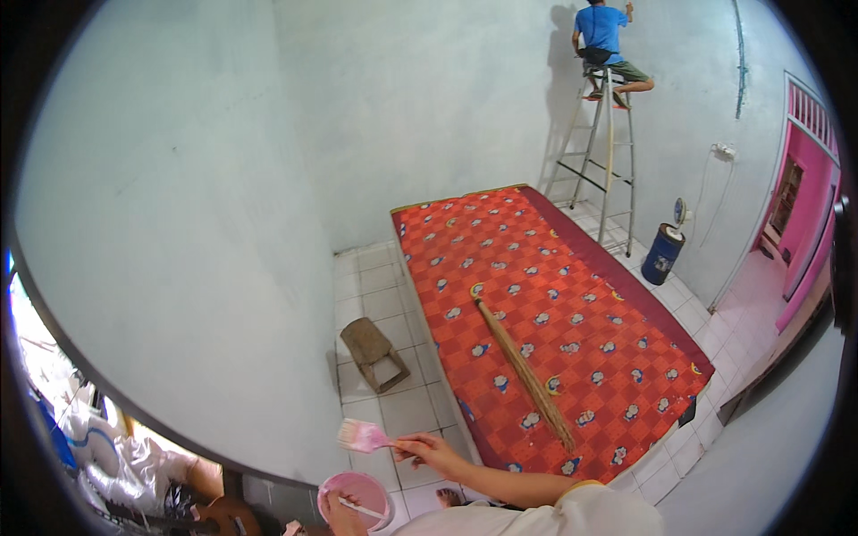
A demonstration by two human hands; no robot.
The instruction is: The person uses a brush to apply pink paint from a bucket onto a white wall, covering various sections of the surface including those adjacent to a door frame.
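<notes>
My right hand (433, 454) is closed round the handle of a wide paintbrush (365, 437), whose pale bristles and pink-smeared body point left. Just below it, at the lower edge, is a pink bucket (371, 485). My left hand (340, 514) grips the bucket at its near left side, and its fingers partly cover the rim. A thin white stick (362, 507) lies slanted across the bucket's mouth beside those fingers. How much paint the bucket holds is hard to make out.
A small wooden stool (374, 354) stands on white tiles by the pale wall. Right of it lies a red patterned mattress (581, 357) with a stick broom (523, 371) on top. Farther back, a person in blue (601, 31) sits on a stepladder (608, 161), near a blue drum (662, 255).
</notes>
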